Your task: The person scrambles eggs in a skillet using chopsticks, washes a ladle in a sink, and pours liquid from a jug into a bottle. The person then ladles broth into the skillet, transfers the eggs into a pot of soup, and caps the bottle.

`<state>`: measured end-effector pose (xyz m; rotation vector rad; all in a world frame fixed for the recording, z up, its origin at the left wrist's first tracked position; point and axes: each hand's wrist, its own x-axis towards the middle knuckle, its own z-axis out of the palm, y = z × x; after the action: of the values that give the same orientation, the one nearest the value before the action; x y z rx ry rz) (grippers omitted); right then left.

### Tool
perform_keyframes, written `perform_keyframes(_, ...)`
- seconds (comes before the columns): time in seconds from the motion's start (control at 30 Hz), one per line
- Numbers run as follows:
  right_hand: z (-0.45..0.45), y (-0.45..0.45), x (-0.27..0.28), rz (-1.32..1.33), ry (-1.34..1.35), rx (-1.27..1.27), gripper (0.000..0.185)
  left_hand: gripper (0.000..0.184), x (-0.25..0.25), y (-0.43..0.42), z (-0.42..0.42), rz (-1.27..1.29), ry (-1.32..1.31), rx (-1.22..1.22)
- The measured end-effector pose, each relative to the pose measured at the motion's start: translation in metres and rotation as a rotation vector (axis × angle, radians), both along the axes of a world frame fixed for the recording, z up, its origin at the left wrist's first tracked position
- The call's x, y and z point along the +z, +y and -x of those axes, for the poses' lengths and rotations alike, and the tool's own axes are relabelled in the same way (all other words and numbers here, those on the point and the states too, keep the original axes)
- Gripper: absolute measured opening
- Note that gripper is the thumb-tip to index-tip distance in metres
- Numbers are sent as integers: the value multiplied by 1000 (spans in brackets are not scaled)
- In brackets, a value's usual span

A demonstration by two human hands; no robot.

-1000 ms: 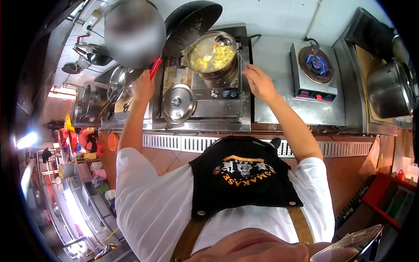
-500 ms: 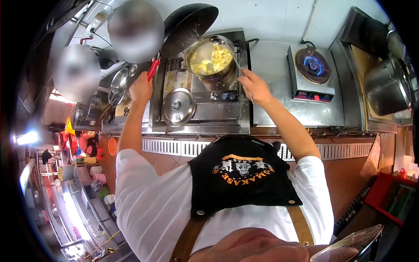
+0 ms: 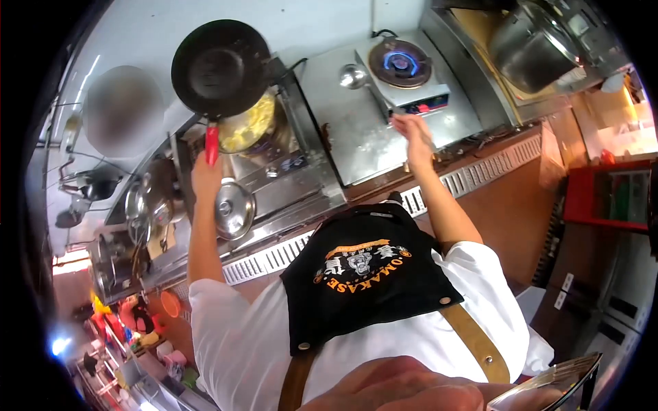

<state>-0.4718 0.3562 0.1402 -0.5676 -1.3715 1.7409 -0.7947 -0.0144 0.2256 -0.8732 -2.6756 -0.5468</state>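
My left hand (image 3: 207,179) is closed round the red handle of a dark frying pan (image 3: 221,65). The pan hangs in the air at the back, partly over the pot (image 3: 273,137), and hides part of its rim. Yellow pieces of food (image 3: 250,127) lie in liquid inside that pot. In my right hand (image 3: 417,142) is a metal ladle (image 3: 353,77), its bowl held above the steel counter, just left of the portable gas stove (image 3: 401,63). A blue flame burns on that stove. In front of the pot rests a round metal lid (image 3: 234,209).
A large steel pot (image 3: 538,48) stands at the back right. Pans and lids (image 3: 147,198) sit on the left counter. A red-framed case (image 3: 610,198) is at the right. The counter's front edge runs along a slotted floor drain (image 3: 473,175).
The ladle has come out of the pot and moved right, beside the lit stove. The frying pan has swung from steeply tilted to facing the camera, partly over the pot. My view has turned.
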Motion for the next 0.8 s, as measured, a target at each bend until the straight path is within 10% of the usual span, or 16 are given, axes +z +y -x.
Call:
perform_keyframes(0.2, -132, 80, 50, -30, 28, -309, 22, 16, -49, 178, -107, -673, -1274, -86)
perform_keyframes(0.8, -237, 287, 54, -259, -197, 145, 19, 26, -138, 534, -300, -737, -1193, 89)
